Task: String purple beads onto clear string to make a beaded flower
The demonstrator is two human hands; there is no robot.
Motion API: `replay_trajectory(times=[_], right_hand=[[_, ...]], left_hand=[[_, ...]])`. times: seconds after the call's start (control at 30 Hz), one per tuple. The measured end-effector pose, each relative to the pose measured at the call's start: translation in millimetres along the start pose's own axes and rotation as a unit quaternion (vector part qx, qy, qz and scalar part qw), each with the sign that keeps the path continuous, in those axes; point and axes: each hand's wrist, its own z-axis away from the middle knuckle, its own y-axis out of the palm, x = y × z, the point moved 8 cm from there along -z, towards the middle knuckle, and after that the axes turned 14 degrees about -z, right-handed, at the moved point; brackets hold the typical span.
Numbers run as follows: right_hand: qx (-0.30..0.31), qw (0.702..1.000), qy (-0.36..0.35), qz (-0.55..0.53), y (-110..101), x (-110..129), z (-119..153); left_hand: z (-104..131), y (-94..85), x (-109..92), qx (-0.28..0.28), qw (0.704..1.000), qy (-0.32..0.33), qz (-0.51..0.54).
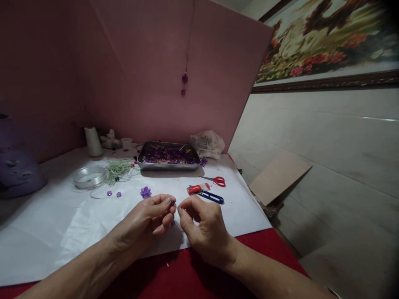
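Thumb and forefinger of my left hand [154, 214] pinch a small dark purple bead [172, 203] above the front of the white table sheet [243, 220]. Just to its right, my right hand [202, 224] is closed in a pinch, its fingertips near the bead; what they hold is too small to make out. Behind my left hand lies a purple beaded flower [145, 192]. Two purple beads [114, 194] rest farther left, beside a loose thread end.
A metal tray [170, 167] of beads stands at the back. Red scissors [219, 181], a red lighter [198, 189] and blue snips [213, 197] lie right. A clear line spool [89, 177], green threads [118, 171] and white thread cone [93, 142] stand left.
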Motion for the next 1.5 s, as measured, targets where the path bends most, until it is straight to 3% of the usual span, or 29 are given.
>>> replay_trajectory(times=[0.7,1.5], right_hand=[[0.002,1.0,0.004,0.001,1.0,-1.5,0.9],[0.009,1.0,0.022,-0.009,2.8,-5.9,1.2]], left_hand=[[1.1,4.3,0.0,0.006,1.0,-0.005,-0.017],[0.1,-2.8,3.8,-0.009,1.0,-0.004,-0.01]])
